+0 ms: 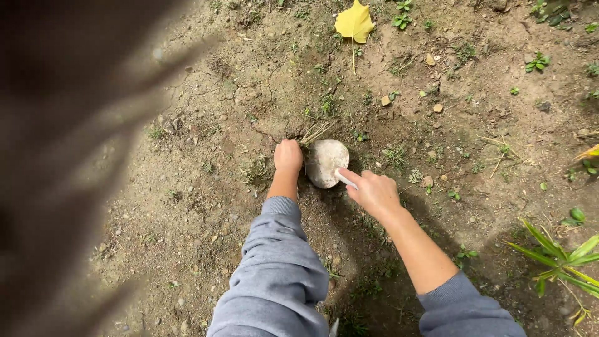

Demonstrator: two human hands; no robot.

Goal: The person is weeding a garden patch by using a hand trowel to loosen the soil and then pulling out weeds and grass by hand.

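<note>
a: where's the stone?

b: the pale round stone (326, 162) sits on the bare dirt ground (206, 187), right between the two hands. the left hand (287, 156) is curled into a fist at the stone's left edge, touching it or just beside it; i can't tell whether anything is inside that fist.

a: and the other hand?

b: the right hand (375, 192) is clamped around a thin white stick (345, 178), whose tip lies on the stone's lower right edge.

a: what's around them?

b: a few dry straw-coloured stems (315, 132) lie just above the stone, next to the left fist. a yellow leaf (354, 22) lies well apart, toward the top. small pebbles (438, 108) are scattered to the upper right, with little green weeds (536, 62) here and there. a plant with long green and yellow blades (561, 259) stands at the lower right, away from the hands.

a: anything in the way?

b: a big dark blurred shape (62, 156) close to the camera hides the whole left side of the view. both arms are in grey sleeves (277, 268), and their shadow falls on the dirt below the stone.
</note>
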